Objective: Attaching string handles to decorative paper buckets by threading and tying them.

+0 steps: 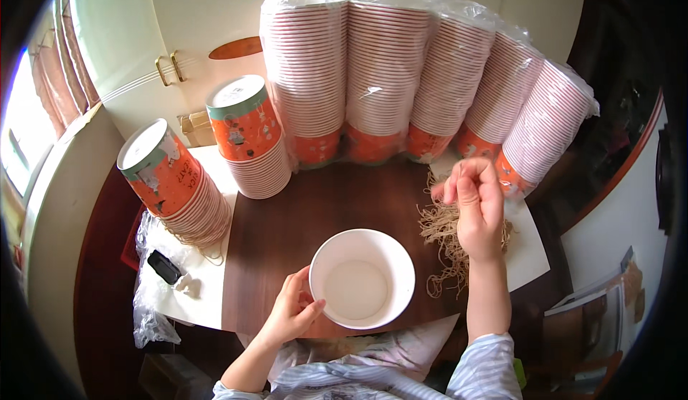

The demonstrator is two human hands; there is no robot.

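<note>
The biggest risk looks to be the clear-wrapped stacks of paper tubs (380, 78) along the far side of the table: tall and close-packed, they could tip if an arm reaching forward knocked them. The two shorter stacks, the nearer left one (172, 185) and the one beside it (247, 131), could topple the same way from a sideways bump. The single white tub (362, 278) stands mouth up near the edge of the brown board (272, 249); a hard squeeze or push might dent its rim or slide it toward the person. The loose heap of twine (448, 235) could snag, as its strands cross one another, and pull up several at once.

The tub lies just right of the left hand (290, 310), which grips its near-left wall, thumb at the rim. It sits well apart from the right hand (476, 206), to that hand's lower left. The right hand is raised over the twine, fingers bent; blur makes it impossible to tell whether they pinch a strand.
</note>
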